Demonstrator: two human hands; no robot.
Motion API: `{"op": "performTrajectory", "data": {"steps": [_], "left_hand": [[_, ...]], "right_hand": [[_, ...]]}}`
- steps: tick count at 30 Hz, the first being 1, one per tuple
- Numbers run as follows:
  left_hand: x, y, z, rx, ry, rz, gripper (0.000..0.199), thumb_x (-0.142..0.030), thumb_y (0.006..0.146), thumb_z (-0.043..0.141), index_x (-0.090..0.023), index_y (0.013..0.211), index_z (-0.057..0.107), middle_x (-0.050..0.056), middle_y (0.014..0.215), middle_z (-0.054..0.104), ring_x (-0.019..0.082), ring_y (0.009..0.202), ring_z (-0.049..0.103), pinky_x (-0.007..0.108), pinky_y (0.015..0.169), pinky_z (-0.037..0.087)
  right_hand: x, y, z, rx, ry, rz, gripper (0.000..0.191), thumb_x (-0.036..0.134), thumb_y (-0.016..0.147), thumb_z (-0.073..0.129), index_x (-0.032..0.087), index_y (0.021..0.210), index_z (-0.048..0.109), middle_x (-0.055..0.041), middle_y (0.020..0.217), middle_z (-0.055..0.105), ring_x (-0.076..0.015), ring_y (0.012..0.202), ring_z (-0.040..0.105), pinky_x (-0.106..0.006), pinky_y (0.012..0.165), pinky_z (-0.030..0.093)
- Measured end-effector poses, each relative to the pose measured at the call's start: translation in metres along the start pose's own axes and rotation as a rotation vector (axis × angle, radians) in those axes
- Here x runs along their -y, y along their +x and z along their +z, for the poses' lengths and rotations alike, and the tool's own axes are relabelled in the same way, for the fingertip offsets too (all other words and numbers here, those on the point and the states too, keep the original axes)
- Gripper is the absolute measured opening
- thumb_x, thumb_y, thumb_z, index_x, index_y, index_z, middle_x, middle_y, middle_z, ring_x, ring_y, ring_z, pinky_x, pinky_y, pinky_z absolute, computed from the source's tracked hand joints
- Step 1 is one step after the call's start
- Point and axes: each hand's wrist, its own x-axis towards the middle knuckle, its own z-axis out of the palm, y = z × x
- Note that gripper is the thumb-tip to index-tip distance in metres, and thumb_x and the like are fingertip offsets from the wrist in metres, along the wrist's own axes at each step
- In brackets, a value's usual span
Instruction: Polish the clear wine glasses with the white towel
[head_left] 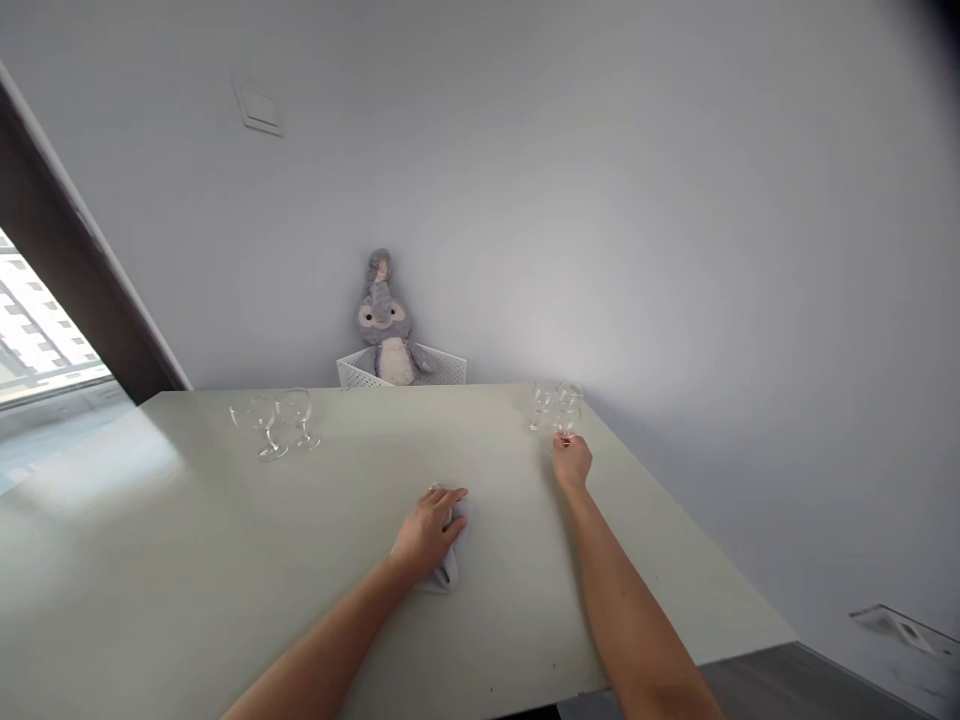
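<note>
My left hand (429, 530) lies over a folded light grey cloth (448, 572) near the middle of the table. Its fingers are stretched out across the cloth with the thumb apart, and the palm side is hidden. Further away on the right, my right hand (572, 462) is closed on the lower part of a clear stemmed glass (568, 418). Just behind that glass stand another stemmed glass (541, 398) and a third glass (570, 391), close together near the table's far right corner.
Two clear stemmed glasses (259, 415) (297, 408) stand at the far left of the pale table (315, 560). Beyond the far edge, a grey plush toy (386, 325) sits in a white perforated basket (450, 370) by the wall. A window (41, 330) is at left.
</note>
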Motion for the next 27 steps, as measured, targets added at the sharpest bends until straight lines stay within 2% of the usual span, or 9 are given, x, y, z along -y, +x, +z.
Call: {"op": "performTrajectory", "data": {"steps": [5, 12, 15, 17, 20, 22, 24, 26, 27], "left_hand": [[0.0, 0.001, 0.001, 0.001, 0.008, -0.004, 0.037, -0.024, 0.078, 0.051, -0.025, 0.115, 0.051, 0.004, 0.103, 0.06, 0.021, 0.101, 0.051, 0.037, 0.088, 0.039], [0.002, 0.001, 0.001, -0.002, -0.029, -0.016, 0.035, -0.025, 0.077, 0.052, -0.025, 0.112, 0.053, 0.004, 0.102, 0.061, 0.022, 0.101, 0.05, 0.038, 0.09, 0.038], [-0.001, 0.0, 0.001, -0.06, -0.13, -0.037, 0.035, -0.028, 0.078, 0.052, -0.025, 0.113, 0.053, 0.004, 0.106, 0.058, 0.02, 0.103, 0.05, 0.037, 0.09, 0.038], [0.0, 0.002, -0.002, -0.201, -0.253, -0.09, 0.031, -0.031, 0.08, 0.05, -0.024, 0.109, 0.054, 0.005, 0.11, 0.055, 0.019, 0.104, 0.049, 0.036, 0.091, 0.038], [0.013, 0.013, -0.018, -0.57, -0.562, -0.3, 0.026, -0.036, 0.081, 0.047, -0.022, 0.103, 0.054, 0.006, 0.106, 0.055, 0.017, 0.1, 0.051, 0.033, 0.089, 0.04], [0.032, 0.026, -0.039, -0.882, -0.891, -0.497, 0.029, -0.039, 0.082, 0.044, -0.024, 0.107, 0.049, 0.005, 0.098, 0.055, 0.014, 0.092, 0.055, 0.03, 0.084, 0.043], [0.057, 0.039, -0.067, -1.151, -1.322, -0.691, 0.036, -0.041, 0.083, 0.041, -0.03, 0.118, 0.037, 0.003, 0.095, 0.053, 0.011, 0.083, 0.057, 0.025, 0.078, 0.046], [0.082, 0.05, -0.094, -1.179, -1.438, -0.76, 0.046, -0.046, 0.086, 0.028, -0.031, 0.128, 0.019, 0.005, 0.095, 0.052, 0.011, 0.08, 0.058, 0.024, 0.071, 0.048], [0.094, 0.054, -0.105, -1.162, -1.488, -0.774, 0.048, -0.048, 0.086, 0.025, -0.03, 0.129, 0.015, 0.007, 0.095, 0.052, 0.012, 0.079, 0.059, 0.025, 0.069, 0.049]], "right_hand": [[-0.017, 0.022, 0.003, -0.027, -0.072, 0.056, 0.033, 0.026, 0.071, 0.044, 0.009, 0.091, 0.065, -0.0162, 0.092, 0.064, -0.0245, 0.085, 0.057, -0.031, 0.075, 0.038], [-0.025, 0.038, 0.007, -0.035, -0.099, 0.095, 0.022, 0.024, 0.065, 0.049, 0.012, 0.077, 0.063, -0.0137, 0.078, 0.063, -0.0242, 0.075, 0.057, -0.031, 0.068, 0.038], [-0.027, 0.03, 0.002, -0.078, -0.089, 0.117, 0.03, 0.023, 0.063, 0.05, 0.011, 0.089, 0.058, -0.0136, 0.086, 0.059, -0.0226, 0.075, 0.055, -0.03, 0.066, 0.038], [-0.026, 0.02, -0.005, -0.124, -0.073, 0.127, 0.037, 0.023, 0.065, 0.047, 0.01, 0.099, 0.052, -0.0156, 0.094, 0.054, -0.0219, 0.078, 0.053, -0.03, 0.066, 0.038], [-0.017, 0.002, -0.014, -0.174, -0.038, 0.098, 0.036, 0.024, 0.069, 0.04, 0.012, 0.103, 0.046, -0.0152, 0.1, 0.049, -0.0204, 0.082, 0.051, -0.03, 0.068, 0.038], [-0.006, -0.017, -0.015, -0.16, 0.013, -0.005, 0.031, 0.023, 0.07, 0.038, 0.015, 0.099, 0.046, -0.0111, 0.097, 0.05, -0.0188, 0.08, 0.05, -0.029, 0.07, 0.038], [0.008, -0.042, -0.011, -0.084, 0.08, -0.171, 0.023, 0.023, 0.071, 0.039, 0.018, 0.092, 0.047, -0.0065, 0.089, 0.052, -0.0173, 0.077, 0.05, -0.029, 0.071, 0.04], [0.021, -0.073, -0.004, 0.062, 0.134, -0.382, 0.015, 0.022, 0.074, 0.04, 0.019, 0.085, 0.049, -0.004, 0.083, 0.052, -0.0163, 0.074, 0.05, -0.028, 0.069, 0.041], [0.027, -0.089, -0.001, 0.162, 0.144, -0.498, 0.014, 0.021, 0.076, 0.038, 0.02, 0.083, 0.05, -0.0038, 0.082, 0.052, -0.0158, 0.073, 0.051, -0.027, 0.068, 0.042]]}}
